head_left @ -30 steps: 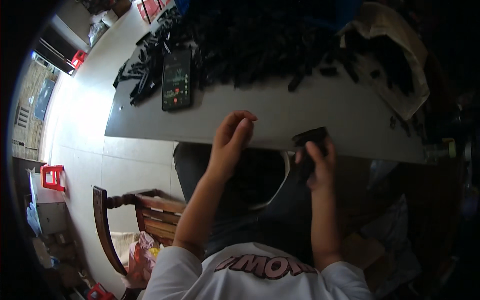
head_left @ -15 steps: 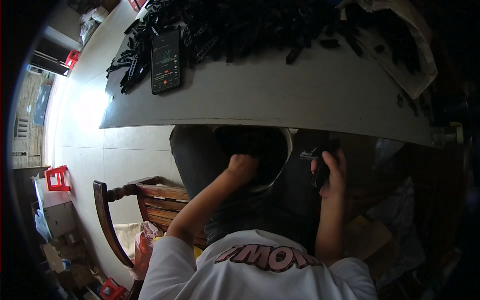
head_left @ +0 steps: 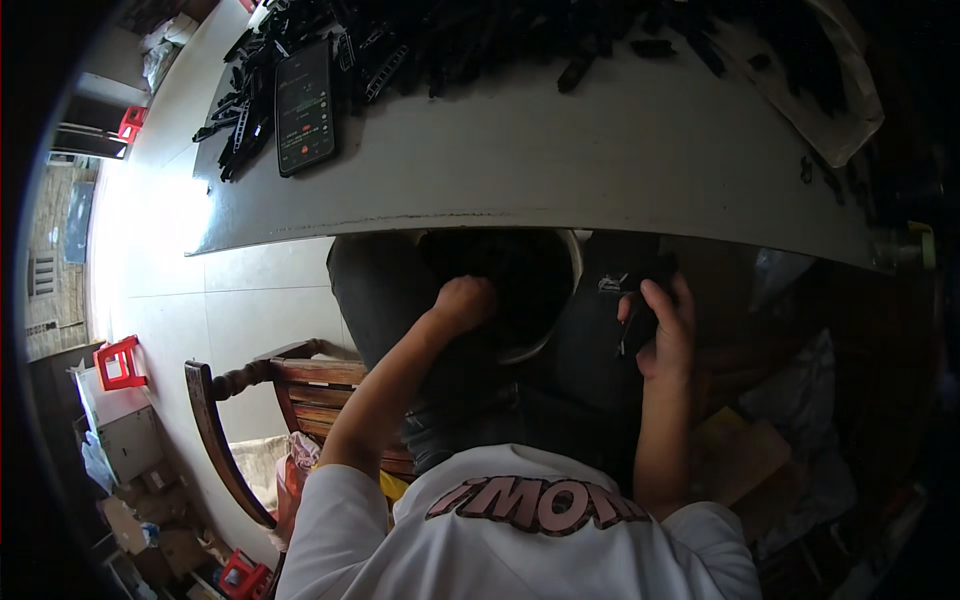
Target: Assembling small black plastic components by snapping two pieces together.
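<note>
Between my knees stands a dark-filled container with a pale rim [head_left: 577,275], partly under the table edge; its contents are too dark to make out. My left hand [head_left: 467,304] is curled closed over its left side, with the fingertips and whatever they may hold hidden. Over my right thigh, my right hand [head_left: 668,325] is closed round black plastic pieces [head_left: 640,318], which stick out past the fingers. A greyish, lighter-edged end shows on one of these pieces, left of the fingertips.
Ahead is a grey table [head_left: 480,175] with a heap of black plastic parts [head_left: 480,35] along its far side. A lit phone [head_left: 304,110] lies at left; a pale sack [head_left: 850,135] with black parts is at right. A wooden chair [head_left: 310,370] stands at my left.
My left hand has moved slightly left within the container's opening. My right hand keeps its hold on the black pieces. The whole view has shifted a little, with the table higher in it.
</note>
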